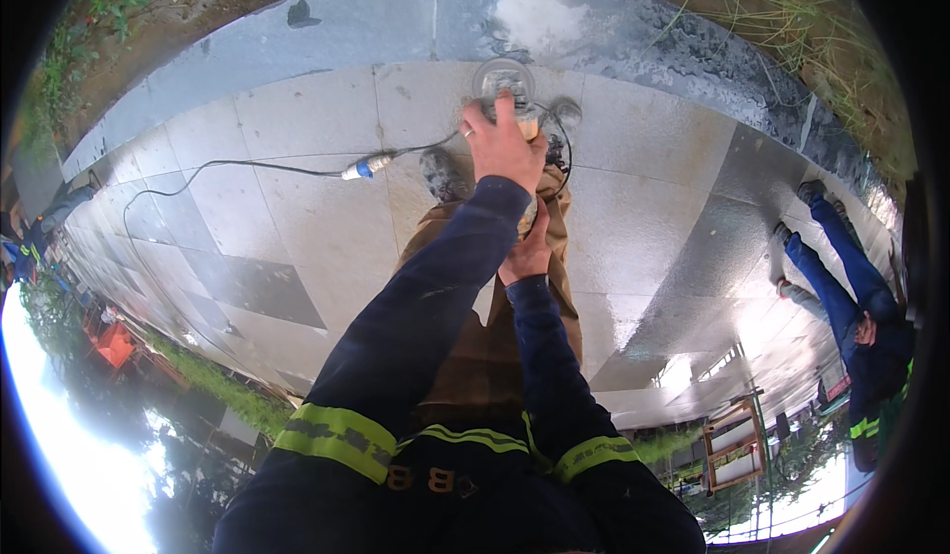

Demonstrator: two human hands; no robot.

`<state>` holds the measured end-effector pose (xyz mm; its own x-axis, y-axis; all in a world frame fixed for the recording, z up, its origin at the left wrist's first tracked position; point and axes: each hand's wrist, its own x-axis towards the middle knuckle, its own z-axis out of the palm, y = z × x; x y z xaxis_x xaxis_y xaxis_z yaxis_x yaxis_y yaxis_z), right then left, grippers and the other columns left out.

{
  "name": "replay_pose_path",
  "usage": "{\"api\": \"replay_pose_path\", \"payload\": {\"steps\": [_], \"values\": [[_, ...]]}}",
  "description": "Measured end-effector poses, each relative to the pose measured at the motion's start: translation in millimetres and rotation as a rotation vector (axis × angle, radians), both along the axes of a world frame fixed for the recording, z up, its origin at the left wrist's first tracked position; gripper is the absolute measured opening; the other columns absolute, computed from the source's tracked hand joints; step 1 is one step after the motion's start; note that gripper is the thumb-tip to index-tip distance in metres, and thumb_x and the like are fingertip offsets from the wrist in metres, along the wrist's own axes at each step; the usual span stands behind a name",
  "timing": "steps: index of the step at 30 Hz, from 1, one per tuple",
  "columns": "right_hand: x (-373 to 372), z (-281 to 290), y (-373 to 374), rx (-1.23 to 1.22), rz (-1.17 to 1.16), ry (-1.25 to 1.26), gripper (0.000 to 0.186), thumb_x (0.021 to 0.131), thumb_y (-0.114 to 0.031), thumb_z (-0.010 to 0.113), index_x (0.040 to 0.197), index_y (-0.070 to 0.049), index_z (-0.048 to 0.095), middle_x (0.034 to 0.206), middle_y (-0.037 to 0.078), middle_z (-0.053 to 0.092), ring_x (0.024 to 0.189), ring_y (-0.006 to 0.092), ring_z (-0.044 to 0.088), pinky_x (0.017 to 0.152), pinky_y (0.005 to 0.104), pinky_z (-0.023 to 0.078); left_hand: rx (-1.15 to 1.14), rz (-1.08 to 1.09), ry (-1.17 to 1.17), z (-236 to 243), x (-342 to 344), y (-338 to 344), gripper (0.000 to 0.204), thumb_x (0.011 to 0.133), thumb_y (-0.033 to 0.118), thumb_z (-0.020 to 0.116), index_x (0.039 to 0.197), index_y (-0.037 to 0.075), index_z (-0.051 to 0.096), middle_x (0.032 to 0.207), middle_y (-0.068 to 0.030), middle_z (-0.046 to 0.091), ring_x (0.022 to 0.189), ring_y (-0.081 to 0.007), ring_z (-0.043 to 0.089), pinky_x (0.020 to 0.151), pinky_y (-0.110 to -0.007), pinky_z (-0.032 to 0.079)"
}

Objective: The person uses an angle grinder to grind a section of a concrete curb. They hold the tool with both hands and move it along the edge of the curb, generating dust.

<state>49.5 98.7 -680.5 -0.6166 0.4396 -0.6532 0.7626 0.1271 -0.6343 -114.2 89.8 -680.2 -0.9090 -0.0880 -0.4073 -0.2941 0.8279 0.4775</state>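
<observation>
Both of my hands are on an angle grinder, which points away from me over the pale paving. At its far end is a round, see-through blurred disc, close to the joint between the paving and a grey stone border. My left hand grips the front of the tool from above, a ring on one finger. Nearer to me, my right hand is wrapped round the rear of the body. Much of the grinder is hidden by my hands and sleeves. A black cord loops beside it.
A blue and white plug connector joins the cord left of my boot. The grey stone border curves ahead, with soil and grass beyond. Another person in blue trousers is at the right; one more is at the far left edge.
</observation>
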Motion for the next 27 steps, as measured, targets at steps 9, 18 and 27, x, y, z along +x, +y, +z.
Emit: {"api": "replay_pose_path", "payload": {"steps": [9, 18, 27], "values": [[-3, 5, 10, 0.031, 0.054, -0.061, 0.09, 0.077, -0.035, 0.08, 0.146, -0.017, 0.026, 0.105, 0.021, 0.069, 0.098, 0.04, 0.067, 0.079, 0.0453, 0.055, 0.027, -0.011, 0.077, -1, 0, 5, 0.073, 0.068, 0.014, 0.08, 0.132, 0.008, 0.044, 0.124, -0.0283, 0.037, 0.112, -0.0495, 0.043, 0.096, -0.053, 0.041], [1, 7, 15, 0.048, 0.029, -0.023, 0.091, 0.076, -0.036, 0.081, 0.146, -0.015, 0.027, 0.11, 0.02, 0.068, 0.102, 0.0385, 0.067, 0.083, 0.0432, 0.055, 0.079, -0.02, 0.038, 1, 2, 14, 0.075, 0.068, 0.013, 0.081, 0.133, 0.008, 0.044, 0.124, -0.0277, 0.036, 0.115, -0.0482, 0.041, 0.097, -0.053, 0.04], [-4, 14, 18, 0.057, 0.007, -0.029, 0.089, 0.077, -0.035, 0.081, 0.146, -0.015, 0.028, 0.11, 0.021, 0.069, 0.102, 0.0384, 0.067, 0.082, 0.0432, 0.055, 0.086, -0.05, 0.043, 1, 2, 17, 0.073, 0.069, 0.014, 0.08, 0.133, 0.008, 0.043, 0.124, -0.0268, 0.036, 0.114, -0.0479, 0.041, 0.096, -0.052, 0.041]]}}
